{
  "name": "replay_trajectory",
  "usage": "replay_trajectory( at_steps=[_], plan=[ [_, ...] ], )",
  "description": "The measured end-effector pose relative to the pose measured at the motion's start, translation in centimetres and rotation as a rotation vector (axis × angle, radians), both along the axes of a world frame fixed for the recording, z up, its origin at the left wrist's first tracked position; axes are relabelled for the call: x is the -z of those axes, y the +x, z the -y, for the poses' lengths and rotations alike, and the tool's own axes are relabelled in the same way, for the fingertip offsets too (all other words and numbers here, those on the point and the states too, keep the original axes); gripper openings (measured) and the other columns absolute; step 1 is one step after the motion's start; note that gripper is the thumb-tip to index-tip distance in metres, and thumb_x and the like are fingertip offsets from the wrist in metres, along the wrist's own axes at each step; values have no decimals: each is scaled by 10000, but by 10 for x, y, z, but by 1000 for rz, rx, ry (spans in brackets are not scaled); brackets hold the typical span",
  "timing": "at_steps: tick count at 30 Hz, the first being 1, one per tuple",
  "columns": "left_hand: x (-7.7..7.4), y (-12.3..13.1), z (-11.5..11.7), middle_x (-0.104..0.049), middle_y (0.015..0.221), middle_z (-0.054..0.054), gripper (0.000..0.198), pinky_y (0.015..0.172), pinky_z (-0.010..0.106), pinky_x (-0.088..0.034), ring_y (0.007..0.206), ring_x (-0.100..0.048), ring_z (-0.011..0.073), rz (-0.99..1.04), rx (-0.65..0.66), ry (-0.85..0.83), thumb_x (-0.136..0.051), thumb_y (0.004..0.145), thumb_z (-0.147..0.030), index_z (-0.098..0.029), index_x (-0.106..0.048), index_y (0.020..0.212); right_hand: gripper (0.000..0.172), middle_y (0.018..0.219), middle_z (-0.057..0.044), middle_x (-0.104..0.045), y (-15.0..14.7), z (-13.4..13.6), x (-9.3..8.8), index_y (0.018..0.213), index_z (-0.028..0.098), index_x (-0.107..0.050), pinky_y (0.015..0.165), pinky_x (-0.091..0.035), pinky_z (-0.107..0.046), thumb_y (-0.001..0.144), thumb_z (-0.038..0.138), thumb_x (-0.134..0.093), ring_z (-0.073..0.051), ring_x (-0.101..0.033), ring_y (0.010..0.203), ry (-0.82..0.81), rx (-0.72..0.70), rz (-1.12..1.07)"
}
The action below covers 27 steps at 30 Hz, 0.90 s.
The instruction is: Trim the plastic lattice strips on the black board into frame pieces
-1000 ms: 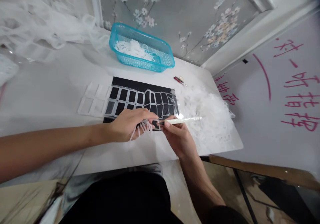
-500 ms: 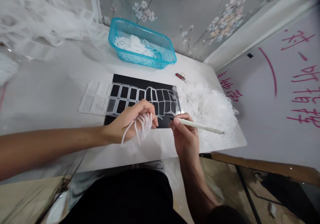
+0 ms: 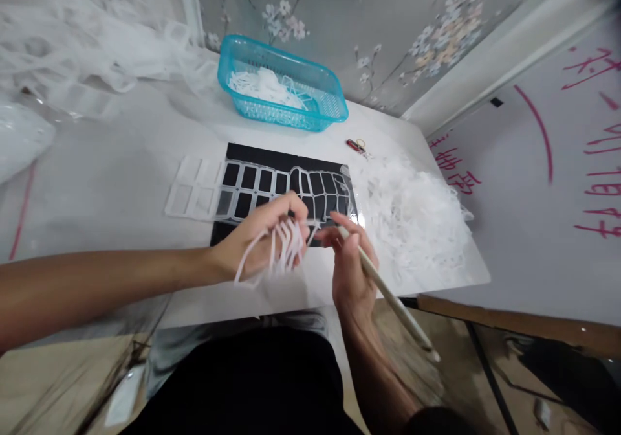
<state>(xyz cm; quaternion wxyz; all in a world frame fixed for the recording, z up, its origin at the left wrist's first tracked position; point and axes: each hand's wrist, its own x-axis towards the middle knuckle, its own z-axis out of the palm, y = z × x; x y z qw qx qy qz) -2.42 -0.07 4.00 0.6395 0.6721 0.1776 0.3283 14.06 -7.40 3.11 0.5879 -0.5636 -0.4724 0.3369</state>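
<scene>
My left hand (image 3: 262, 234) is raised above the near edge of a black mat (image 3: 286, 163) and grips a bunch of thin white strips (image 3: 281, 254) that dangle from its fingers. My right hand (image 3: 347, 260) is just to its right, holding a slim white craft knife (image 3: 392, 302) whose handle points down and right. Its fingertips reach toward the strips. On the mat lies a clear sheet cut into a grid of rectangles (image 3: 272, 186).
A turquoise basket (image 3: 330, 101) with white scraps stands at the back of the white table (image 3: 111, 144). A heap of white trimmings (image 3: 412, 215) lies to the right. A small red object (image 3: 355, 145) sits behind it. White netting fills the back left.
My left hand has lifted off the mat with the strips. My right hand has swung the knife from lying level to pointing down and right, and moved toward the strips.
</scene>
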Motion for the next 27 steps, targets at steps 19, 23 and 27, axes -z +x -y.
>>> replay_trajectory(
  at_steps=[19, 23, 27],
  plan=[
    [41, 8, -12, -702, 855, 73, 163, 786, 356, -577, 874, -717, 250, -1015, -404, 1538, -493, 894, -115, -159, -649, 913, 129, 773, -8, -736, 20, -114, 45, 868, 238, -769, 593, -510, -266, 793, 342, -758, -140, -635, 639, -213, -358, 145],
    [39, 10, -14, -699, 811, 62, 142, 754, 339, -589, 812, -725, 246, -1004, -423, 1570, -502, 882, -112, -165, -632, 859, 94, 817, -9, -757, 18, -111, 41, 857, 253, -777, 637, -535, -281, 796, 320, -756, -160, -675, 701, -226, -347, 172],
    [37, 10, -15, -684, 776, 51, 150, 744, 343, -595, 770, -716, 238, -991, -427, 1556, -519, 865, -121, -193, -648, 839, 68, 842, -3, -768, 18, -111, 38, 852, 263, -780, 644, -549, -276, 796, 295, -758, -162, -695, 725, -239, -353, 173]
  ],
)
